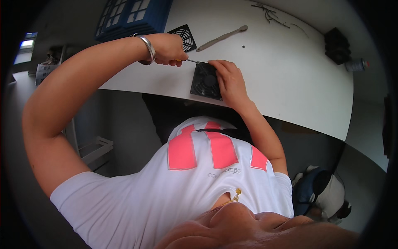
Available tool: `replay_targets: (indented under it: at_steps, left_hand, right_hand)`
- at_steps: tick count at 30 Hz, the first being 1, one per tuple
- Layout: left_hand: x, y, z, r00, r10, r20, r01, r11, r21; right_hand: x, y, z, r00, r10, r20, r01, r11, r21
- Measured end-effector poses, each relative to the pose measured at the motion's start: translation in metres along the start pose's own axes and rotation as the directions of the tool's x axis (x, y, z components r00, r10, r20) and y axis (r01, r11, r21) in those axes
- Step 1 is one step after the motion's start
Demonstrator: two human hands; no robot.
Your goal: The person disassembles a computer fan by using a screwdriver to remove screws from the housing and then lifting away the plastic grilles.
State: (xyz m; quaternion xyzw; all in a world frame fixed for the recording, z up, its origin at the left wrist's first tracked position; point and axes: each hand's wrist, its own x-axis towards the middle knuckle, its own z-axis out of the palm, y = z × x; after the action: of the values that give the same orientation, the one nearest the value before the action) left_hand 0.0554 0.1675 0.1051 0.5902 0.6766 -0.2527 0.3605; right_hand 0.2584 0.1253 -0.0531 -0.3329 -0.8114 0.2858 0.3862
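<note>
A square black cooling fan lies on the white table near its front edge. My left hand, with a silver bangle at the wrist, is closed round a screwdriver. Its thin metal shaft reaches to the fan's far left corner, and most of the handle is hidden in my fingers. From the right side my right hand grips the fan, fingers over its far right corner and thumb along the side. Just beyond my left hand lies a black fan guard with curved slots.
Behind the fan lie a toothbrush-like brush and a small screw or nut. Thin dark strips are at the far edge. Blue bins stand far left. Black stacked parts and a small can are at the right.
</note>
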Motion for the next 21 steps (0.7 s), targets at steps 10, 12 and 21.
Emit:
replay_targets:
  at_steps: [10,12,21]
  left_hand:
    - [-0.015,0.008,0.038,0.645,0.761,0.062,-0.277,0.157,0.948]
    - [-0.011,0.003,0.034,0.708,0.703,-0.072,-0.249,0.343,0.906]
    - [-0.006,-0.006,-0.001,0.994,0.096,0.050,-0.092,0.993,-0.078]
  right_hand:
    - [0.002,-0.002,-0.001,1.000,0.003,0.017,-0.003,1.000,-0.008]
    - [0.001,-0.003,0.000,1.000,0.005,0.019,-0.005,1.000,-0.006]
    - [0.002,-0.005,-0.001,1.000,0.005,0.024,-0.005,1.000,-0.009]
